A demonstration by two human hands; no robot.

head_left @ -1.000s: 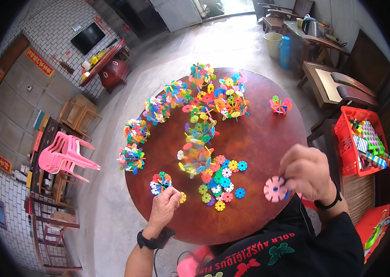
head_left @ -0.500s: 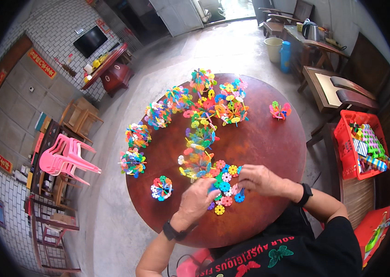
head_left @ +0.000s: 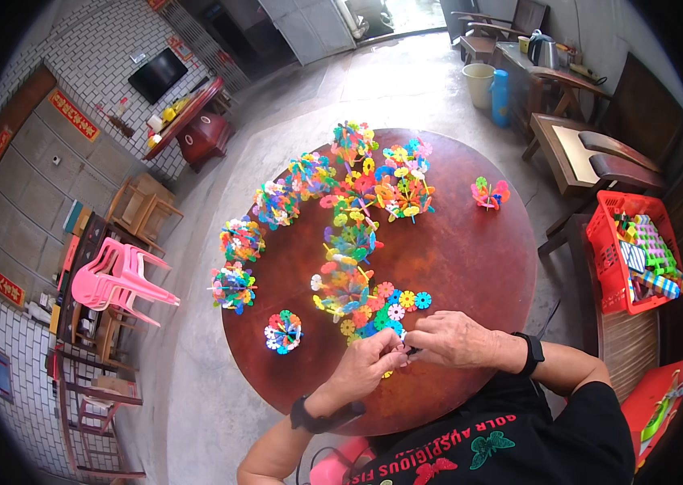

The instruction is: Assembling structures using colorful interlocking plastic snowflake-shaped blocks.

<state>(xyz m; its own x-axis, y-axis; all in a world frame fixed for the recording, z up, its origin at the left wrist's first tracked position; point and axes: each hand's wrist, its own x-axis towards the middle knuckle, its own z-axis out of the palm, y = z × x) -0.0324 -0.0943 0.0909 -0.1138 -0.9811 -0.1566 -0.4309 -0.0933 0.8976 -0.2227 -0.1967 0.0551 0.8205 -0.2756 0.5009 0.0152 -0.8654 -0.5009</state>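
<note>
My left hand [head_left: 364,362] and my right hand [head_left: 453,339] meet at the near side of the round table, fingertips pinched together. Between them they grip small plastic interlocking flower discs, mostly hidden by the fingers; only a pale edge shows. Loose flower discs [head_left: 396,311] in blue, pink, yellow, white and green lie flat just beyond my hands, and some are covered by them. A tall cluster of joined discs [head_left: 343,289] stands behind these. To the left sits a small ball of joined discs [head_left: 283,332].
More disc balls [head_left: 242,239] curve along the left and far side of the brown table [head_left: 470,259]. A small pink and green disc piece [head_left: 490,194] stands at the far right. Beyond the right edge, a red basket [head_left: 628,267] holds toy blocks. Pink plastic chairs [head_left: 115,275] stand left.
Both hands have come together and nearer to me; my right hand moved down, my left hand right. More of the loose discs at the far side of the pile now shows.
</note>
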